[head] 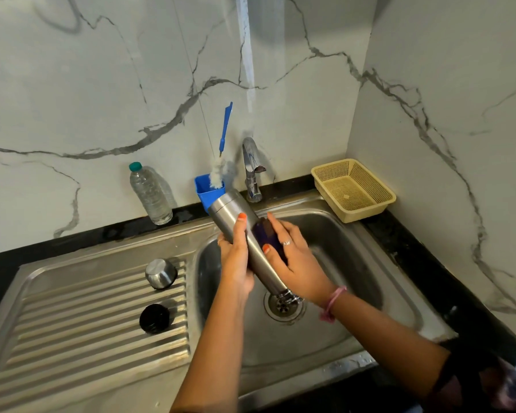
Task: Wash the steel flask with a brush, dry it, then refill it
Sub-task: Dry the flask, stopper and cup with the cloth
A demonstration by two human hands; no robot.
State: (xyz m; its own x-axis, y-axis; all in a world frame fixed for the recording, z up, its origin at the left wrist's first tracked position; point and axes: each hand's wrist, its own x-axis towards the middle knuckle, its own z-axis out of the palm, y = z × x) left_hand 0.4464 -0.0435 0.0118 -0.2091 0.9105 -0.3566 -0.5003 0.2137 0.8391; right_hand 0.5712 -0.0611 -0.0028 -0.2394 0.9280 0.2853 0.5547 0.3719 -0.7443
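Two hands: both on the steel flask (pixel 236 210), held tilted above the sink (pixel 355 263) basin, mouth end down near the drain (pixel 283 307), base end up toward the tap (pixel 252 168).
Left hand (pixel 234 257): fingers curled round the flask's body from the drainboard side, thumb laid along the metal.
Right hand (pixel 295 257): holds a dark blue pad (pixel 267 234) pressed against the flask's side; what the pad is made of cannot be told.
Water: runs out of the flask's mouth over the drain.
Brush (pixel 221 162): stands upright in a blue holder (pixel 204 189) behind the sink, just left of the tap, blue handle up.
Steel cup (pixel 161 273): upside down on the sink's ribbed drainboard (pixel 72 323).
Black cap (pixel 155 318): on the drainboard, nearer the person than the cup.
Plastic bottle (pixel 151 195): upright on the bench behind the drainboard.
Yellow basket (pixel 353 189): on the bench, at the sink's far right corner.
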